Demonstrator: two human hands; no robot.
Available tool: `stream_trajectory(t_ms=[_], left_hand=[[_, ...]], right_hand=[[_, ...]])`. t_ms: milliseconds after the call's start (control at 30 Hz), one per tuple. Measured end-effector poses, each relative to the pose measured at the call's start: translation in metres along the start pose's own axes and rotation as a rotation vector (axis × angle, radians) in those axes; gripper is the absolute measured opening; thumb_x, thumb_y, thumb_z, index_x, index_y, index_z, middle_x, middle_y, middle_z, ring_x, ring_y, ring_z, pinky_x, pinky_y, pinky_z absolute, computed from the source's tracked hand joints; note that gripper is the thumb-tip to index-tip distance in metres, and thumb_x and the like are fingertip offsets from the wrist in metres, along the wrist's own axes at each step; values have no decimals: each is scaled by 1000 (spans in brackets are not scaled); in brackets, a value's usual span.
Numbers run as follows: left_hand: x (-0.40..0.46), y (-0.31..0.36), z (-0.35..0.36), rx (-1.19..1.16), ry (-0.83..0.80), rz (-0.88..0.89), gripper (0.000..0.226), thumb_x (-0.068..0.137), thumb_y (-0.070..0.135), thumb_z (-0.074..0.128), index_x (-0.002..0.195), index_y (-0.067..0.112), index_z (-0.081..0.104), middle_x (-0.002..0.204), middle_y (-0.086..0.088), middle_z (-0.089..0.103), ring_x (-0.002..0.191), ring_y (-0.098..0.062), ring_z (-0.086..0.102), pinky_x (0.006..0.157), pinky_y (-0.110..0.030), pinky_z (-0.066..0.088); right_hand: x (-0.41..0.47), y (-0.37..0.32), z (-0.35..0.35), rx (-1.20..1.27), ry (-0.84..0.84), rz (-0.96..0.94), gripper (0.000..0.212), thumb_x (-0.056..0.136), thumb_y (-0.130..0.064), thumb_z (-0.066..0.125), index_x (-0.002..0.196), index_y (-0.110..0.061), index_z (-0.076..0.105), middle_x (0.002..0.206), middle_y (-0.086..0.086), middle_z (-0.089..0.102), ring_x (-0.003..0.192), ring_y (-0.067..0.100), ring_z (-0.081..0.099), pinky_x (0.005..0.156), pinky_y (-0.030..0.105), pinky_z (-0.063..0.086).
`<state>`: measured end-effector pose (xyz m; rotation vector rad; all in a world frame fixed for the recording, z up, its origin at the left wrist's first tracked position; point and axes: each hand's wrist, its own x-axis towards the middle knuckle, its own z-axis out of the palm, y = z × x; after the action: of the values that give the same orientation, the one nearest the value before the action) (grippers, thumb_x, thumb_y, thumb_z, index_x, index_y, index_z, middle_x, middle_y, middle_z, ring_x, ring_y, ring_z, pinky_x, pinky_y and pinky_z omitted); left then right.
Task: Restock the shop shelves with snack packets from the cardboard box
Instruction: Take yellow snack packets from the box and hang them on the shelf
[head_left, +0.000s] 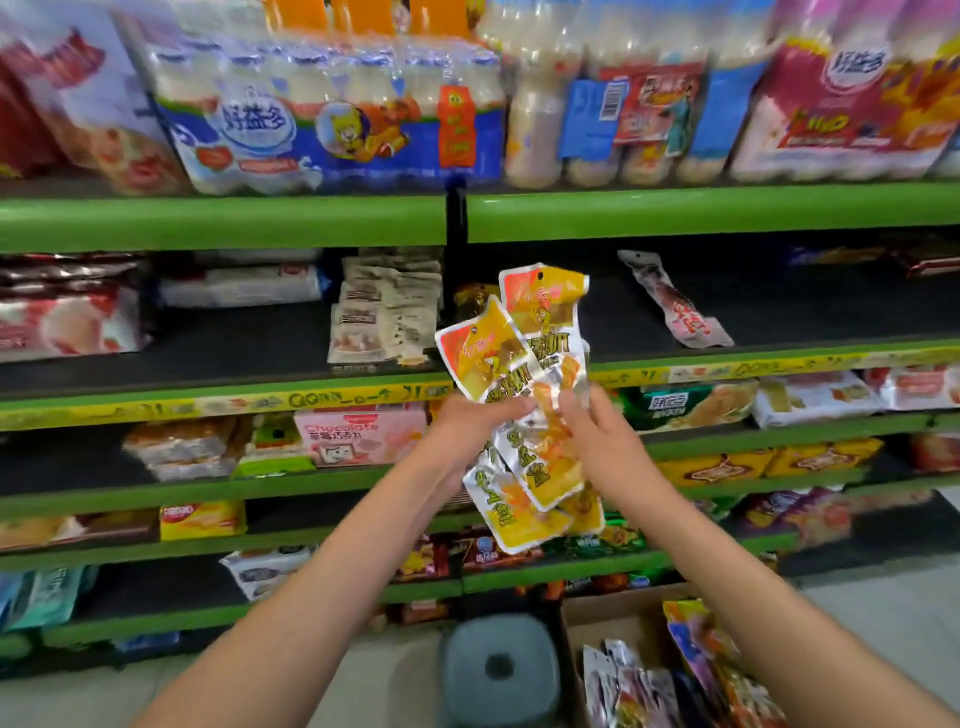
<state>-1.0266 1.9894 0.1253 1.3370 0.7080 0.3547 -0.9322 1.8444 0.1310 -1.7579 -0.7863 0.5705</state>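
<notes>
The left hand (470, 421) and right hand (597, 434) both grip a fanned bunch of yellow snack packets (524, 374) before the dark, half-bare shelf (779, 312). Likely next: lay them there. The cardboard box (613, 629) sits near right.

A small grocery shop. Green shelves (223, 221) carry bottled drink multipacks (332, 114) on top, with snack packets (382, 317) below them

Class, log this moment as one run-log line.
left hand: grips yellow packets | right hand: grips same bunch | position: before half-bare shelf | box: packets left
</notes>
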Motion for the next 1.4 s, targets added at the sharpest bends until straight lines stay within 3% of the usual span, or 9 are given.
stream_trajectory(t_ms=[133, 267, 400, 567, 667, 800, 900, 1100, 1400], left_hand=[[12, 8, -34, 14, 28, -25, 39, 69, 37, 89, 101, 21, 74, 89, 13, 77, 90, -5, 70, 72, -24, 46], [21, 5, -44, -41, 20, -2, 23, 75, 25, 87, 92, 25, 71, 73, 24, 74, 64, 11, 67, 46, -7, 46], [24, 3, -41, -138, 10, -44, 28, 75, 30, 86, 91, 30, 64, 63, 35, 67, 66, 11, 65, 55, -17, 45], [22, 13, -40, -161, 51, -120, 79, 65, 49, 88, 132, 21, 56, 113, 14, 57, 100, -10, 49, 72, -27, 36], [21, 18, -36, -176, 50, -91, 49, 69, 43, 85, 112, 30, 67, 92, 25, 58, 85, 8, 45, 65, -21, 31], [23, 19, -28, -167, 115, -53, 47, 60, 42, 82, 102, 22, 77, 88, 12, 77, 81, -4, 69, 70, -24, 42], [23, 17, -29, -174, 89, -54, 15, 81, 30, 75, 67, 29, 81, 59, 24, 70, 49, 8, 64, 49, -17, 48], [21, 24, -38, -197, 149, -50, 11, 60, 39, 75, 64, 31, 81, 107, 3, 74, 84, -8, 70, 64, -19, 47], [18, 31, -82, -369, 243, -72, 22, 64, 21, 82, 85, 15, 82, 98, -14, 78, 83, -34, 76, 78, -44, 61]], right_hand=[[22, -16, 20, 114, 66, 68, 28, 103, -44, 44, 80, -35, 56, 71, -26, 59, 66, -10, 58, 58, 11, 41], [34, -29, 27, 182, 100, 120, 24, 96, -26, 63, 75, -17, 53, 87, 8, 65, 78, 24, 61, 69, 41, 48], [49, -31, 25, 278, 160, 188, 31, 96, -18, 63, 68, -19, 51, 89, 21, 55, 85, 32, 56, 78, 45, 42], [70, -26, 10, 502, 119, 266, 32, 99, -13, 58, 70, -19, 45, 68, 5, 61, 56, 17, 61, 53, 30, 47], [80, -28, 2, 637, 66, 303, 26, 99, -9, 54, 75, -17, 46, 62, 0, 64, 54, 15, 65, 48, 27, 49], [92, -29, -11, 700, -39, 328, 20, 99, -8, 53, 80, -13, 52, 64, 2, 69, 57, 17, 69, 50, 28, 54], [99, -27, -16, 736, -95, 344, 20, 101, -10, 51, 81, -14, 53, 70, 6, 71, 62, 20, 71, 57, 32, 56], [110, -30, -9, 949, -69, 397, 19, 104, -12, 45, 89, -11, 56, 76, 11, 72, 62, 23, 72, 48, 36, 59], [177, -9, -33, 229, 41, 269, 15, 104, -13, 47, 91, -17, 51, 92, 4, 55, 80, 16, 58, 52, 33, 55]])
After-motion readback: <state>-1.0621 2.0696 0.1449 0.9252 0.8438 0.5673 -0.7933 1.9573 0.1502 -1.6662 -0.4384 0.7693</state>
